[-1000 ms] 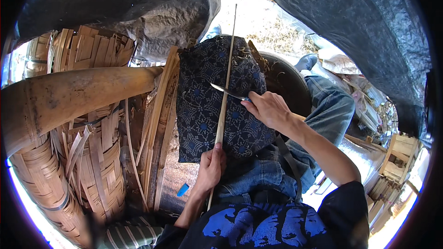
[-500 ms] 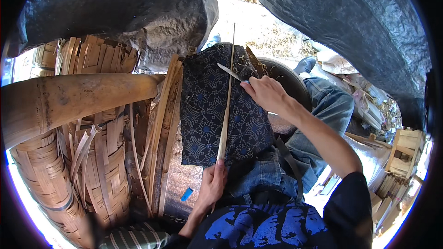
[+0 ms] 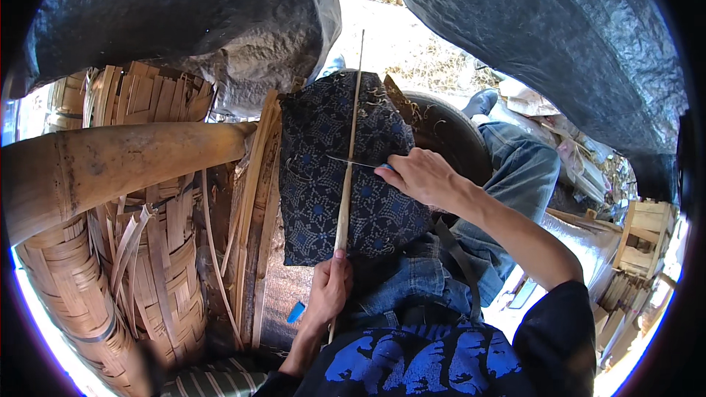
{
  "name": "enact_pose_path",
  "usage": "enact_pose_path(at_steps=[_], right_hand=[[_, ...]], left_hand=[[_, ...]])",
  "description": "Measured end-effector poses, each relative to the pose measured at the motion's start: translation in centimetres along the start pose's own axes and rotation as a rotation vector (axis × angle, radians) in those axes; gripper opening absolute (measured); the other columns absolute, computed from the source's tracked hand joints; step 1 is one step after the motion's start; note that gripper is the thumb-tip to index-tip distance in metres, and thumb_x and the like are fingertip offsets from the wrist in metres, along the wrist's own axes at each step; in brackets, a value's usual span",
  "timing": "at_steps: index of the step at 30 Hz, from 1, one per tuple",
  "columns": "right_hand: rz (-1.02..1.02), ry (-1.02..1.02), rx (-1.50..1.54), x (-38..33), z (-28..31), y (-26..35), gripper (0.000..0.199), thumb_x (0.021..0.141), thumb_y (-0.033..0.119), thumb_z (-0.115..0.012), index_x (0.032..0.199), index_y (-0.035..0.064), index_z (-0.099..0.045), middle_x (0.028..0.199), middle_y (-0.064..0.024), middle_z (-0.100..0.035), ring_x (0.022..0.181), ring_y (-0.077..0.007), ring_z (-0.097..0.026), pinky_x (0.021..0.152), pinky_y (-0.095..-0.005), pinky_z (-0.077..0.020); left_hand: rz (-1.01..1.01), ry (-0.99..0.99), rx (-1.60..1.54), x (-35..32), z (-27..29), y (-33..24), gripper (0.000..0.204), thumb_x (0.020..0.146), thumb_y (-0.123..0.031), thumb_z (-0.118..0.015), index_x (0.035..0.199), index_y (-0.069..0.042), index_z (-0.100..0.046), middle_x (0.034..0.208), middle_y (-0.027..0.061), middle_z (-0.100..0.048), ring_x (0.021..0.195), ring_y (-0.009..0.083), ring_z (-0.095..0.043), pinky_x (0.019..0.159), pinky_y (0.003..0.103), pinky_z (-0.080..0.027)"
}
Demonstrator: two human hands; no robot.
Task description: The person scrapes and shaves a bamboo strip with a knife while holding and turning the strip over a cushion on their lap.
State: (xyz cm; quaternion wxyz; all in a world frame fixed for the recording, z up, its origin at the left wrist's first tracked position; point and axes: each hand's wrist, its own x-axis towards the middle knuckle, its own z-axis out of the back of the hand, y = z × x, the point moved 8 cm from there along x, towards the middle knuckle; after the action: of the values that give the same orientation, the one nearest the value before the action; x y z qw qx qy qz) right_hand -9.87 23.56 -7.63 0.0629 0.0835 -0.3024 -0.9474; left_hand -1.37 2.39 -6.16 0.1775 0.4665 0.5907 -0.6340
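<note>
A long, thin bamboo strip (image 3: 346,206) runs from near my waist up over a dark blue patterned cloth (image 3: 312,176) spread across my lap. My left hand (image 3: 331,284) is closed around the strip's near, wider end, thumb on top. With my right hand (image 3: 425,176) I grip a knife (image 3: 362,163) by its blue handle, mostly hidden under the fingers. Its narrow blade points left and crosses the strip about midway along, seen nearly edge-on. Thin curled shavings (image 3: 379,90) cling to the cloth's far part.
Woven bamboo baskets (image 3: 88,279) and a thick bamboo pole (image 3: 132,165) stand close on the left, beside upright split slats (image 3: 257,213). A small blue piece (image 3: 296,312) lies near my left wrist. A tyre (image 3: 456,140) sits beyond my right hand. Dark sheeting (image 3: 544,51) hangs overhead.
The knife in my right hand has come nearer along the strip, its blade turning from flat to nearly edge-on. Strip and left hand have shifted slightly left in view.
</note>
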Motion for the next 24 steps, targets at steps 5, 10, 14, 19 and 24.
enact_pose_path(at_steps=[5,10,14,19,24], right_hand=[[-0.040,-0.001,-0.034,0.2,-0.4,0.7,0.041,0.093,0.032,-0.054,0.065,0.0024,-0.053,0.049,-0.0168,-0.054,0.047,-0.0346,-0.058,0.043,-0.0423,-0.0468],[-0.163,-0.026,-0.026,2.2,-0.2,-1.7,0.043,0.095,0.030,-0.050,0.063,0.0025,-0.051,0.048,-0.0165,-0.052,0.044,-0.0337,-0.057,0.042,-0.0420,-0.0470],[-0.036,-0.031,-0.047,5.1,0.3,-3.5,0.046,0.097,0.032,-0.047,0.063,0.0020,-0.051,0.049,-0.0177,-0.052,0.044,-0.0332,-0.056,0.041,-0.0418,-0.0442],[-0.484,0.019,-0.083,7.6,2.3,-18.5,0.043,0.102,0.029,-0.032,0.102,-0.0053,-0.058,0.074,-0.0216,-0.063,0.063,-0.0345,-0.064,0.062,-0.0446,-0.0538],[-0.440,-0.177,0.321,5.2,2.4,-12.3,0.043,0.101,0.036,-0.030,0.097,-0.0026,-0.049,0.053,-0.0105,-0.051,0.043,-0.0223,-0.051,0.046,-0.0363,-0.0468]], left_hand=[[0.026,-0.040,-0.032,-0.8,0.2,0.1,0.048,0.101,-0.041,-0.035,0.061,-0.014,-0.033,0.050,-0.0069,-0.027,0.039,0.0054,-0.024,0.037,0.024,-0.019],[0.041,-0.037,0.053,-3.7,0.3,0.8,0.046,0.101,-0.040,-0.036,0.064,-0.012,-0.038,0.055,-0.0075,-0.031,0.045,0.0032,-0.027,0.041,0.022,-0.021],[0.133,-0.038,-0.003,-5.1,1.0,1.1,0.046,0.101,-0.038,-0.036,0.064,-0.011,-0.037,0.056,-0.0067,-0.030,0.047,0.0038,-0.027,0.042,0.022,-0.022],[0.127,0.009,0.018,-6.6,1.8,2.2,0.046,0.101,-0.039,-0.036,0.063,-0.012,-0.036,0.056,-0.0067,-0.029,0.047,0.0040,-0.027,0.043,0.022,-0.022],[0.110,-0.057,0.002,-5.8,3.2,2.7,0.048,0.101,-0.040,-0.035,0.062,-0.013,-0.035,0.053,-0.0071,-0.030,0.045,0.0033,-0.027,0.041,0.022,-0.021]])
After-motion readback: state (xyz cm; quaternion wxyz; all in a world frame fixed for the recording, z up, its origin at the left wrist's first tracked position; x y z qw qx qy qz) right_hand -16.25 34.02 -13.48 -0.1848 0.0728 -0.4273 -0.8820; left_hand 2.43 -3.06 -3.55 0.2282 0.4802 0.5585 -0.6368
